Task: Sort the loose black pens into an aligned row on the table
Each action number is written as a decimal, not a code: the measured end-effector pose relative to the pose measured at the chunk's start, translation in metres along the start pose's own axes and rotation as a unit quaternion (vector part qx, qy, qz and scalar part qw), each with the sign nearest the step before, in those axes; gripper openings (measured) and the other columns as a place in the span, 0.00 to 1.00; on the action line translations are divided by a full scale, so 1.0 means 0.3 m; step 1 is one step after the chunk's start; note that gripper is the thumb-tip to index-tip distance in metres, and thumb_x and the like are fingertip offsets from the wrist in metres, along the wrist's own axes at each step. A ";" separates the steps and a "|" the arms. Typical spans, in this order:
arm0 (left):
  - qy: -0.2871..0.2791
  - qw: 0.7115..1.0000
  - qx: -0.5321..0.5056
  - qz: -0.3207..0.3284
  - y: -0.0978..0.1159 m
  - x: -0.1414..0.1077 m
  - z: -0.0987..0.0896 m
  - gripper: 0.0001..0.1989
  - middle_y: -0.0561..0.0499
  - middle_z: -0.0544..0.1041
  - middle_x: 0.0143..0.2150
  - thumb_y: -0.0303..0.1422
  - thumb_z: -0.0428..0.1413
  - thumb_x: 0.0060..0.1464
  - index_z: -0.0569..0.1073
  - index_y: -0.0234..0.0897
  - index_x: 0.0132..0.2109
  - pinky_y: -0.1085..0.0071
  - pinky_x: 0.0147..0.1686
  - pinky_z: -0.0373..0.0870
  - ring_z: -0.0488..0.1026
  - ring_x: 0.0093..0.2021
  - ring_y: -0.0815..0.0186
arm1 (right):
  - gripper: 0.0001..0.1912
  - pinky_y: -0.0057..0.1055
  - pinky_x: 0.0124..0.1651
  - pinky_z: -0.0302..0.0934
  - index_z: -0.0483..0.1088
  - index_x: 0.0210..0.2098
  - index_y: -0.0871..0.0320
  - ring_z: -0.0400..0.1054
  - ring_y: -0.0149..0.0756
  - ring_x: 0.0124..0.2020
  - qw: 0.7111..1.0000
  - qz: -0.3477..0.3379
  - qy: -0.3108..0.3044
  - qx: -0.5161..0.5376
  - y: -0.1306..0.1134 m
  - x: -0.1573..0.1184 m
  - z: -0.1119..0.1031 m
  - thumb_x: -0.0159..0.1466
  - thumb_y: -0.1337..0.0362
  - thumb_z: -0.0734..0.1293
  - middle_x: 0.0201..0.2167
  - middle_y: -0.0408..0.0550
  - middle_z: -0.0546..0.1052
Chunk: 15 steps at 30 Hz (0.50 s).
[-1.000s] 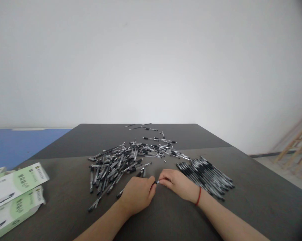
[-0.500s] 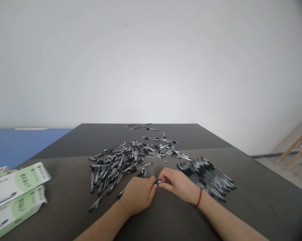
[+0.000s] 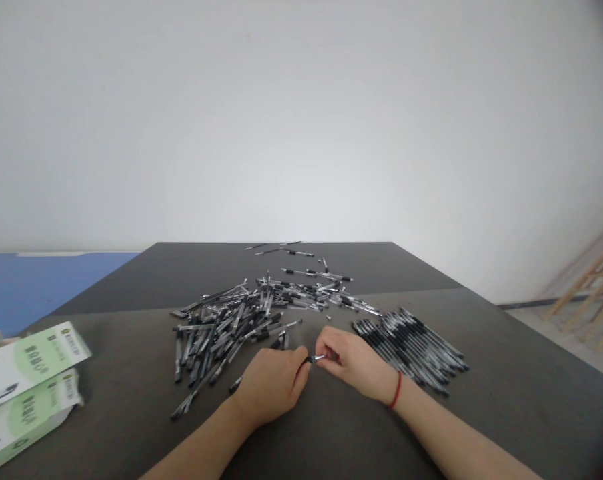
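A pen (image 3: 311, 359) with a black grip and a silver tip lies between my two hands, just above the table. My left hand (image 3: 272, 381) is closed round its barrel, which the fingers mostly hide. At the tip end, my right hand (image 3: 354, 365) pinches with thumb and forefinger; a red cord circles that wrist. Left of my hands spreads a jumbled heap of pens and pen parts (image 3: 226, 333). To the right of my right hand lies a neat row of pens (image 3: 411, 347), side by side and slanted.
Green and white pen boxes (image 3: 36, 360) are stacked at the table's left edge. Several loose pens and thin refills (image 3: 266, 251) lie toward the far edge of the dark table (image 3: 331, 427). A wooden rack (image 3: 594, 280) stands on the floor at the right.
My hands have moved slightly apart, and more of the pen's silver tip shows between them. The whole view has shifted a little. Both hands still hold the pen.
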<state>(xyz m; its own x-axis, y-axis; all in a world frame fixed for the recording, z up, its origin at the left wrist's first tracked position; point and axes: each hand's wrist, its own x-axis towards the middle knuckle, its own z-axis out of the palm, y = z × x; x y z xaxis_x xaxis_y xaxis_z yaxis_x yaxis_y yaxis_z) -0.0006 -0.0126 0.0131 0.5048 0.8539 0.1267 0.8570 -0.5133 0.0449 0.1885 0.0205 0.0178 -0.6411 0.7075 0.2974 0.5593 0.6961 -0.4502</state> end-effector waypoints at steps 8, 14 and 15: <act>0.008 1.000 -0.010 0.017 -0.014 0.001 0.009 0.10 0.52 0.76 0.31 0.35 0.41 0.62 0.65 0.40 0.36 0.70 0.28 0.62 0.74 0.31 0.61 | 0.09 0.26 0.36 0.55 0.66 0.30 0.58 0.64 0.31 0.33 0.999 -0.023 -0.026 -0.015 -0.006 -0.002 -0.022 0.66 0.63 0.60 0.30 0.44 0.69; 0.005 1.000 -0.015 0.009 -0.015 0.002 0.009 0.10 0.51 0.76 0.31 0.35 0.42 0.62 0.66 0.40 0.37 0.71 0.28 0.62 0.74 0.31 0.62 | 0.07 0.25 0.35 0.55 0.66 0.35 0.58 0.64 0.31 0.33 1.000 -0.004 -0.015 0.005 -0.006 -0.002 -0.018 0.58 0.65 0.68 0.32 0.42 0.69; 0.004 1.000 -0.014 0.009 -0.014 0.003 0.007 0.10 0.51 0.76 0.31 0.35 0.42 0.62 0.66 0.39 0.36 0.71 0.28 0.62 0.74 0.31 0.62 | 0.06 0.25 0.35 0.54 0.66 0.34 0.58 0.64 0.31 0.33 1.000 -0.003 -0.012 0.005 -0.005 -0.002 -0.016 0.58 0.67 0.68 0.32 0.42 0.69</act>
<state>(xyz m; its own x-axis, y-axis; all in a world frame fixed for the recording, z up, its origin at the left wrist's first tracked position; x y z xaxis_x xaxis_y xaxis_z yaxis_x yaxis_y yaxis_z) -0.0037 -0.0096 0.0108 0.5188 0.8442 0.1351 0.8449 -0.5304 0.0699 0.1905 0.0196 0.0225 -0.6564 0.7006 0.2798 0.5504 0.6984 -0.4576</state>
